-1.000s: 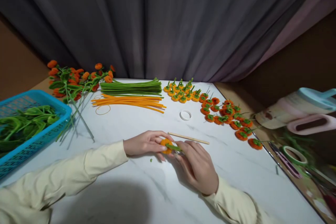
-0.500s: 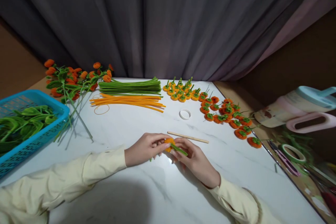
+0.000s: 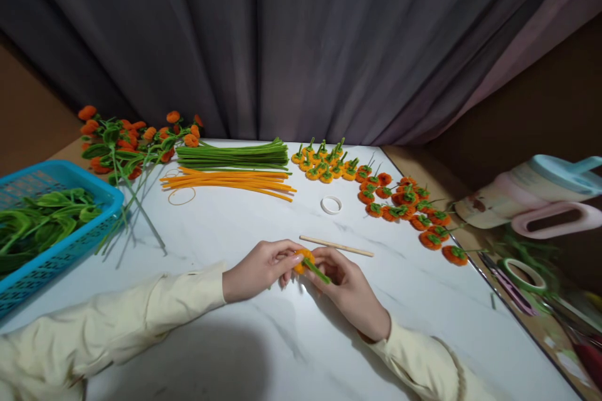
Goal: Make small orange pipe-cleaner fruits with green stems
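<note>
Between both hands, above the white marbled table point(image 3: 226, 338), is a small orange pipe-cleaner pumpkin point(image 3: 303, 258) with a green stem pointing down to the right. My left hand point(image 3: 267, 269) pinches its left side, thumb on top. Closed round its right side, my right hand point(image 3: 342, 282) has its fingertips at the stem; they hide part of the pumpkin. Just beyond the hands lies a thin wooden stick point(image 3: 337, 245). A white ring point(image 3: 332, 204), perhaps a roll of tape, rests farther back.
Green pipe cleaners point(image 3: 232, 155) and orange ones point(image 3: 230, 183) lie at the back. Finished yellow pumpkins point(image 3: 324, 166) and dark orange pumpkins point(image 3: 404, 197) stand to the right. A blue basket point(image 3: 106, 216) holds green leaves at left. A tumbler point(image 3: 498, 197) stands far right.
The green stem has swung slightly downward and the pumpkin has turned a little in my fingers. Both hands stay in nearly the same place.
</note>
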The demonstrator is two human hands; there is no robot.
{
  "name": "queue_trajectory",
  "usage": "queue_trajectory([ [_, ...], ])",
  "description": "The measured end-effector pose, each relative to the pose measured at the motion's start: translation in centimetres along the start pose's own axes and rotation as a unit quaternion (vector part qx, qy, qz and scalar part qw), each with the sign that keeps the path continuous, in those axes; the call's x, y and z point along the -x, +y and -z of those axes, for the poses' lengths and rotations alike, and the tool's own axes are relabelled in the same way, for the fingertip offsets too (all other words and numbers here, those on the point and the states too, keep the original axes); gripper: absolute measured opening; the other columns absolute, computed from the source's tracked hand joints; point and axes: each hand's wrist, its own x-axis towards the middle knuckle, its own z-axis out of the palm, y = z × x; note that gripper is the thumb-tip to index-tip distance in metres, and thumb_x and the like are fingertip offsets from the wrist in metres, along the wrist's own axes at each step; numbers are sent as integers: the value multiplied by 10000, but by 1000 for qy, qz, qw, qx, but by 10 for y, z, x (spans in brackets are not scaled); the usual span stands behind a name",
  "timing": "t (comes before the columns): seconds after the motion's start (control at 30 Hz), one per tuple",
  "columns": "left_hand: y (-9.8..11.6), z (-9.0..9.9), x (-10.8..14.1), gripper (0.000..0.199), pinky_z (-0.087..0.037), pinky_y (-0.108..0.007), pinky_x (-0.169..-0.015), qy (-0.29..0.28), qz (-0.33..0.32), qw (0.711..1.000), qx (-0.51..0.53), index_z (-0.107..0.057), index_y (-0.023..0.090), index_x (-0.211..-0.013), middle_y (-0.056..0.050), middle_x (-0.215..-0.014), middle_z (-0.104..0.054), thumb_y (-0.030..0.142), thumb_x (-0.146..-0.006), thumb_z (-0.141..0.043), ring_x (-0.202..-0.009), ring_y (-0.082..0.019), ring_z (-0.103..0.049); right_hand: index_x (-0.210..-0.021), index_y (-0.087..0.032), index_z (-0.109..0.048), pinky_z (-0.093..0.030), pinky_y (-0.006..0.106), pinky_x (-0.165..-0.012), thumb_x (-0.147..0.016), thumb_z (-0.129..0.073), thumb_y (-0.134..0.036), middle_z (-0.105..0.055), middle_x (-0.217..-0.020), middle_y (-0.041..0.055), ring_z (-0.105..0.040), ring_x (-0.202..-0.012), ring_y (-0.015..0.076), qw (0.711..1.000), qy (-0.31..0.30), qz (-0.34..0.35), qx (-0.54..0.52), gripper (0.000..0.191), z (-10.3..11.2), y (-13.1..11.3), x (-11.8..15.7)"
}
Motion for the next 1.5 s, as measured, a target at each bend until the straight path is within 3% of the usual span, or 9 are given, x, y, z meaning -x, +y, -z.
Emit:
queue_trajectory([
  [0.2,2,0,0,311,-456,-225,-536,-12,7,999,49,-558,119,-922,4,-638,-559,415,-829,-528,-522,-91,-524,-943,-169,-547,-409,239,-535,-801,-595,-375,-561,-654,-9,-481,-552,105,1000,5,7,26,255,-1,0,1],
  [0.37,4,4,-4,378,-481,-254,-512,-57,52,987,142,-510,132,-966,-47,-624,-629,484,-831,-506,-537,-155,-618,-928,-170,-567,-429,241,-527,-776,-616,-390,-599,-708,15,-501,-558,107,1000,6,7,11,272,1,-4,1],
  [0.57,7,9,-6,364,-520,-326,-712,-133,111,950,259,-516,156,-1121,-116,-901,-666,382,-838,-560,-848,-232,-669,-914,-186,-594,-472,251,-564,-773,-621,-384,-639,-835,39,-578,-679,145,1000,11,-8,-10,244,4,-11,1],
  [0.73,6,9,-6,352,-501,-317,-778,-125,131,936,303,-533,151,-1103,-117,-955,-655,355,-823,-598,-895,-215,-657,-990,-206,-511,-474,243,-578,-798,-606,-336,-596,-870,28,-576,-670,135,994,67,53,71,251,8,-10,3],
  [0.93,6,6,-5,337,-505,-337,-781,-113,118,940,299,-535,149,-1013,-72,-865,-661,344,-771,-663,-790,-173,-666,-922,-196,-528,-461,267,-658,-874,-493,-194,-572,-845,52,-553,-757,156,951,45,226,205,60,11,-15,7],
  [1.23,6,1,-2,310,-514,-336,-769,-68,107,959,254,-562,127,-925,-64,-764,-674,353,-749,-681,-748,-174,-670,-948,-199,-521,-476,268,-645,-887,-399,-107,-572,-827,70,-561,-743,159,928,24,282,244,165,5,-15,12],
  [1.37,6,1,-4,309,-514,-315,-753,-60,119,954,268,-557,130,-911,-54,-729,-672,352,-742,-688,-704,-155,-665,-1008,-191,-531,-482,257,-610,-880,-348,-83,-595,-866,92,-580,-746,163,884,18,326,334,248,7,-14,13],
  [1.5,7,1,-4,300,-509,-291,-754,-59,126,949,283,-558,132,-889,-43,-737,-666,348,-735,-696,-690,-134,-656,-1095,-145,-515,-472,266,-537,-862,-297,-43,-619,-830,110,-575,-686,179,809,2,384,445,335,10,-16,14],
])
